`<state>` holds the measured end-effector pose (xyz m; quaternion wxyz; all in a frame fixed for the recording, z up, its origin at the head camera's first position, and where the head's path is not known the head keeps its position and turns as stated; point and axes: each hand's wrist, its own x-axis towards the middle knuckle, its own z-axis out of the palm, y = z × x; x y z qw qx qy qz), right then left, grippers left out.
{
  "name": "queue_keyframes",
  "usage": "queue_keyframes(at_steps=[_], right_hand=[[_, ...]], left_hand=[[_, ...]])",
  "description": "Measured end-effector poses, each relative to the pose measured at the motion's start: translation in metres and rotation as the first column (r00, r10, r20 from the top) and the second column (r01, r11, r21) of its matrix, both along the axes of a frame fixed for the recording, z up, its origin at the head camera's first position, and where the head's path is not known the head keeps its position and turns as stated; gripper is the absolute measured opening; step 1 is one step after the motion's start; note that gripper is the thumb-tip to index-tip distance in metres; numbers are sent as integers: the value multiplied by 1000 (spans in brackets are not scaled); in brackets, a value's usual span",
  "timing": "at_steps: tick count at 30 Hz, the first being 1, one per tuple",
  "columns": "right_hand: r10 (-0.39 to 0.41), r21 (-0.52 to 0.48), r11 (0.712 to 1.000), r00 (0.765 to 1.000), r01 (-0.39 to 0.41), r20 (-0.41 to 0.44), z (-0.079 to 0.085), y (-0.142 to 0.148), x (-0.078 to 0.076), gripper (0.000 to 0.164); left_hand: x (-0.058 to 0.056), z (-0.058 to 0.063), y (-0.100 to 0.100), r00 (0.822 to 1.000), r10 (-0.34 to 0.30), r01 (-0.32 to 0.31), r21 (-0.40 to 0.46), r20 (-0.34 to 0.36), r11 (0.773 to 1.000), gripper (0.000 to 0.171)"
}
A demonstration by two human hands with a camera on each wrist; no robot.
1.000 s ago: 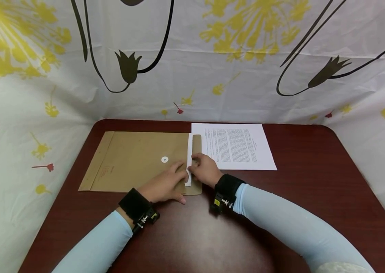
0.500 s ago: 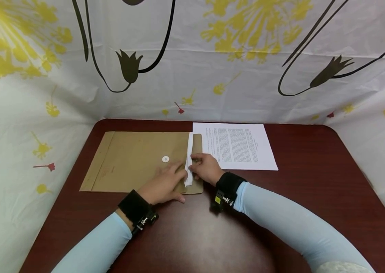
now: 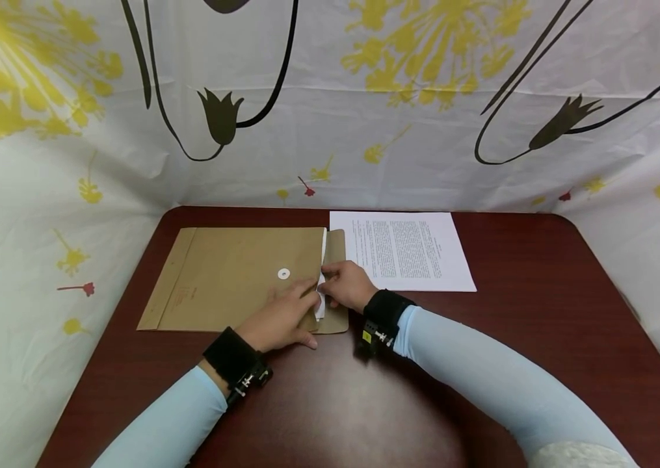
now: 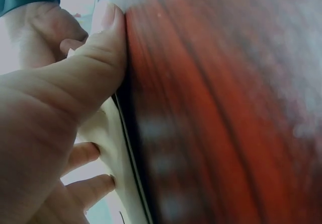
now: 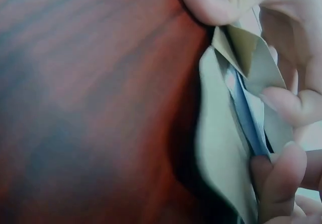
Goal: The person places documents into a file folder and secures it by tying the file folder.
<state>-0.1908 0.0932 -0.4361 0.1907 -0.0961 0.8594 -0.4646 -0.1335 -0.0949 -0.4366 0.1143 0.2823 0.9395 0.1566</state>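
A tan string-tie envelope [image 3: 236,279] lies flat, its mouth facing right and its flap [image 3: 337,244] folded out. A thin white strip of paper [image 3: 322,305] shows in the mouth. My left hand [image 3: 279,315] rests on the envelope beside the mouth, fingers spread over it and thumb by the near edge. My right hand [image 3: 350,286] pinches the paper's edge between thumb and fingers, over the flap. In the right wrist view the envelope's upper layer [image 5: 264,63] gapes above the lower one, with the paper [image 5: 246,113] between them.
A printed white sheet [image 3: 411,253] lies at the back of the dark red-brown table [image 3: 528,312], right of the envelope. A white button [image 3: 284,274] sits on the envelope. A patterned cloth [image 3: 306,130] hangs around the table's back and sides.
My right hand has moved slightly left with the paper. The white strip in the mouth has narrowed as the paper slid further into the envelope. The left hand stays in place.
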Motion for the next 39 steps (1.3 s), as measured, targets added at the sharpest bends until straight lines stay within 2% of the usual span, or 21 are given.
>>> queue_keyframes(at_steps=[6,9,12,14,16,19,21,23,25,27,30,33,39], right_hand=[[74,35,997,997,-74,-8,5,0,-4,24],[108,23,994,994,-108,12,5,3,-5,26],[134,-7,991,990,-134,39,1,9,-6,41],[127,-31,992,991,-126,37,-2,16,-6,46],[100,-45,994,995,-101,-12,-6,26,-8,43],[26,-50,998,992,-33,-127,-8,47,-14,26],[4,18,1000,973,0,-229,-8,65,-19,20],[31,123,992,949,8,-313,-6,84,-24,20],[110,287,958,917,5,-384,-6,102,-29,27],[199,430,903,888,-1,-415,-7,117,-32,36],[282,564,826,877,-16,-389,-11,135,-32,47],[300,601,799,884,-28,-359,-11,147,-29,49],[301,615,788,890,-30,-343,-7,160,-23,48]], left_hand=[[0,2,1,1000,-2,2,8,4,1000,54],[0,1,2,1000,2,-2,3,3,1000,54],[0,0,2,1000,10,-10,-5,1,1000,55],[0,-1,3,1000,18,-18,-7,7,1000,55],[0,-2,4,999,29,-29,-7,13,1000,56],[1,-1,6,999,43,-43,-3,25,999,57],[1,0,6,998,49,-49,-2,27,999,57],[2,1,7,998,49,-49,-1,29,999,57],[2,1,6,998,48,-48,-2,27,999,58],[2,1,6,999,45,-45,-4,26,999,59],[2,1,5,999,40,-40,-3,25,999,60],[2,1,5,999,36,-36,-1,30,999,60],[2,2,3,998,41,-41,5,51,999,57]])
